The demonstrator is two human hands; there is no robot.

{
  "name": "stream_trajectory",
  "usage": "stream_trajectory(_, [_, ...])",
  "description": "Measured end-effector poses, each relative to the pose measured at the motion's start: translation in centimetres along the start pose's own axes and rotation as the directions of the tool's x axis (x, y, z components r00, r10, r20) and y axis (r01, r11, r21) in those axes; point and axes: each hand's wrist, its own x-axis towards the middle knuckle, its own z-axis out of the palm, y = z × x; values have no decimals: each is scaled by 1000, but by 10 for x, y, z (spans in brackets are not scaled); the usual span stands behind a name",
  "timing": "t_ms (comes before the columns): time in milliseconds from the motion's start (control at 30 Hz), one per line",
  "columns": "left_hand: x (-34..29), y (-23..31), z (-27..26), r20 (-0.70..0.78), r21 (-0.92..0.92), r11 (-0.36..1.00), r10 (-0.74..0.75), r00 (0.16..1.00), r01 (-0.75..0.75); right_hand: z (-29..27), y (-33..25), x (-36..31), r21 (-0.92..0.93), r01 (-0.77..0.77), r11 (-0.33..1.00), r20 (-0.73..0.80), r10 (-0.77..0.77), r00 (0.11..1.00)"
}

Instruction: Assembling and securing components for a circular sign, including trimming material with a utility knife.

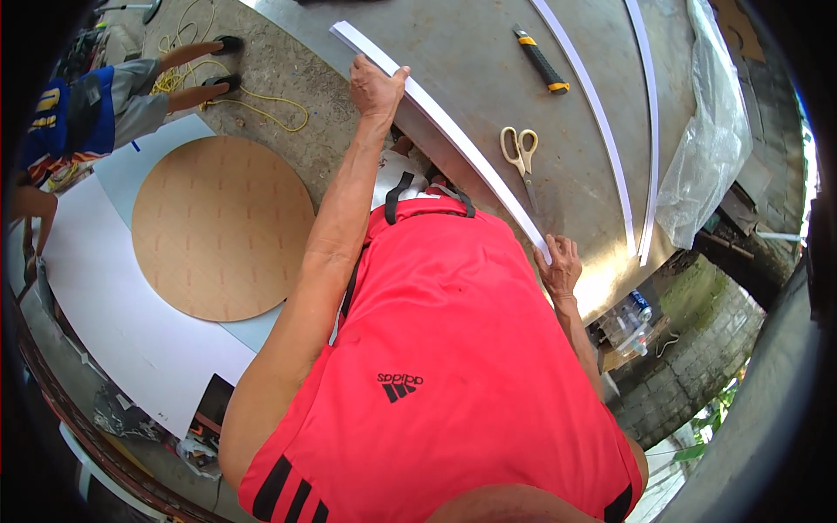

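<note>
Holding a long white strip along the near edge of the surface, with the right hand's fingers pinching its right end and the left hand's fingers wrapped near its left end. Looking partway done, with two more strips left loose toward the right edge. Facing scissors, then a cutter, in between, possibly in the way. Having crumpled clear plastic farther off, along the right edge.

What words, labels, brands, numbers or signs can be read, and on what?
Red shirt: black lettering and logo, not copied out.
Other person's blue shirt: yellow marks, too unclear to read.
Round board: faint reddish marks, too small to read.
Blue can: too blurred to read.
</note>
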Motion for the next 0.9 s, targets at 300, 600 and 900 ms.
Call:
stream_trajectory(300, [-6, -12, 14, -127, -102, 994, 25, 992, -38, -23, -22, 154, 102, -25, 994, -237, 49, 970])
stream_trajectory(600, [2, -17, 13, -122, -133, 991, -45, 991, 29, -14, -96, 179, 211, 283, 936, 56, -300, 952])
stream_trajectory(900, [-5, -5, -3, 56, -236, 963, -121, 991, 131, 23, -99, 171, 236, 341, 910, -103, -326, 940])
